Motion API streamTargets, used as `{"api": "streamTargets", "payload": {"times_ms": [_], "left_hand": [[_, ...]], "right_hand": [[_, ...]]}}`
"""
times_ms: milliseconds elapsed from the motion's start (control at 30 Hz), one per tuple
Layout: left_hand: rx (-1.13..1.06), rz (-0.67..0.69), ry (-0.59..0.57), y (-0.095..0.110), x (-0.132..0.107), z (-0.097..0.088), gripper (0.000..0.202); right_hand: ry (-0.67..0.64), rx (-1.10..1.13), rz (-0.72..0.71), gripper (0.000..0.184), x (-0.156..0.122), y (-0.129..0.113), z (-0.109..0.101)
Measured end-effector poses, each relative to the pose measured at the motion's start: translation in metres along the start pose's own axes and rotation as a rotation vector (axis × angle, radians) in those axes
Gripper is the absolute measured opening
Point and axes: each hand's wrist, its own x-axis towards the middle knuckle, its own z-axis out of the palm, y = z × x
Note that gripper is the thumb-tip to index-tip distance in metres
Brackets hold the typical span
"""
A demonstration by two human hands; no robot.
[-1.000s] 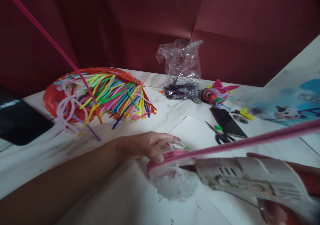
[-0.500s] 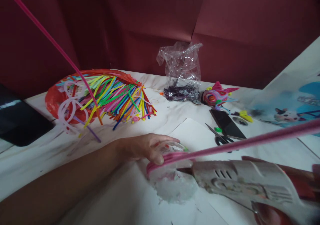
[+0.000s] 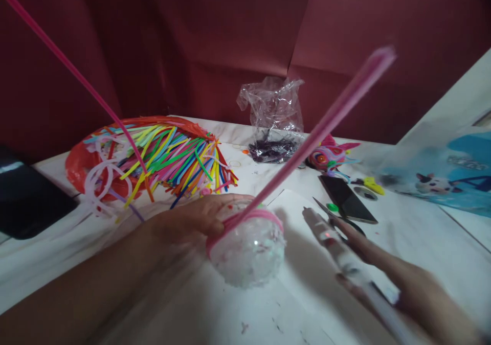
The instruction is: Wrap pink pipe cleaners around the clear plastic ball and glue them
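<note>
A clear plastic ball (image 3: 249, 255), wrapped around its middle with pink pipe cleaner (image 3: 264, 216), rests on white paper. My left hand (image 3: 203, 214) grips the ball from its left side, thumb pressed near the pink band. From the band a loose length of pipe cleaner slants up to the right. In my right hand (image 3: 391, 273) is a white hot glue gun (image 3: 345, 258), blurred by motion, with a small red light showing. Its nozzle points up and away, apart from the ball.
Behind lie many colored pipe cleaners (image 3: 180, 156) in a red bag (image 3: 74, 168), one pink stem sticking up. Further right are a clear bag (image 3: 272, 112), a colorful pipe-cleaner figure (image 3: 326, 153), a phone (image 3: 347, 199), scissors (image 3: 324, 209) and a blue printed bag (image 3: 452, 176). A black object (image 3: 30, 202) sits at left.
The glue gun's nozzle has left the ball and swung right, now pointing away. The pipe cleaner's loose end has risen from the right to a steep slant. My left hand keeps its hold.
</note>
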Motion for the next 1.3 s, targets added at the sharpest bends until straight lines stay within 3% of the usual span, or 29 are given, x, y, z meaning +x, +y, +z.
{"api": "streamTargets", "payload": {"times_ms": [133, 233, 367, 467, 533, 600, 667, 733, 800, 867, 967, 1067, 1133, 1300], "left_hand": [[0.054, 0.081, 0.049, 0.004, -0.005, -0.002, 0.059], [0.067, 0.049, 0.138, -0.003, -0.006, -0.001, 0.066], [0.108, -0.008, 0.214, -0.014, -0.006, 0.003, 0.084], [0.174, -0.068, 0.283, -0.018, -0.006, 0.012, 0.097], [0.228, -0.091, 0.323, -0.019, -0.006, 0.020, 0.103], [0.259, -0.106, 0.363, -0.019, -0.006, 0.029, 0.105], [0.287, -0.123, 0.404, -0.019, -0.007, 0.035, 0.107], [0.294, -0.132, 0.423, -0.019, -0.009, 0.039, 0.105], [0.289, -0.135, 0.419, -0.019, -0.010, 0.042, 0.104], [0.310, -0.143, 0.413, -0.018, -0.011, 0.043, 0.104], [0.385, -0.158, 0.411, -0.015, -0.012, 0.045, 0.100], [0.422, -0.143, 0.404, -0.013, -0.011, 0.046, 0.095], [0.429, -0.134, 0.390, -0.013, -0.011, 0.045, 0.093], [0.430, -0.112, 0.349, -0.011, -0.010, 0.040, 0.084]], "right_hand": [[-0.070, -0.009, -0.074, 0.055, 0.009, -0.021, 0.025], [-0.099, -0.004, -0.120, 0.056, 0.013, -0.026, 0.035], [-0.153, -0.020, -0.198, 0.051, 0.020, -0.022, 0.033], [-0.125, -0.018, -0.235, 0.036, 0.027, -0.023, 0.018], [-0.022, 0.111, -0.210, 0.030, 0.034, -0.029, 0.005], [0.084, 0.396, -0.123, 0.031, 0.042, -0.040, -0.005], [0.008, 0.693, -0.080, 0.028, 0.049, -0.054, -0.010], [-0.080, 0.924, 0.086, 0.029, 0.055, -0.067, -0.011], [-0.135, 1.074, 0.255, 0.034, 0.058, -0.076, -0.010], [-0.137, 1.151, 0.303, 0.034, 0.062, -0.079, -0.008], [-0.091, 1.119, 0.189, 0.027, 0.065, -0.073, -0.007], [-0.155, 1.043, 0.098, 0.029, 0.064, -0.062, -0.004], [-0.187, 1.026, 0.097, 0.032, 0.062, -0.055, 0.001], [-0.108, 1.055, 0.113, 0.033, 0.060, -0.052, 0.009]]}}
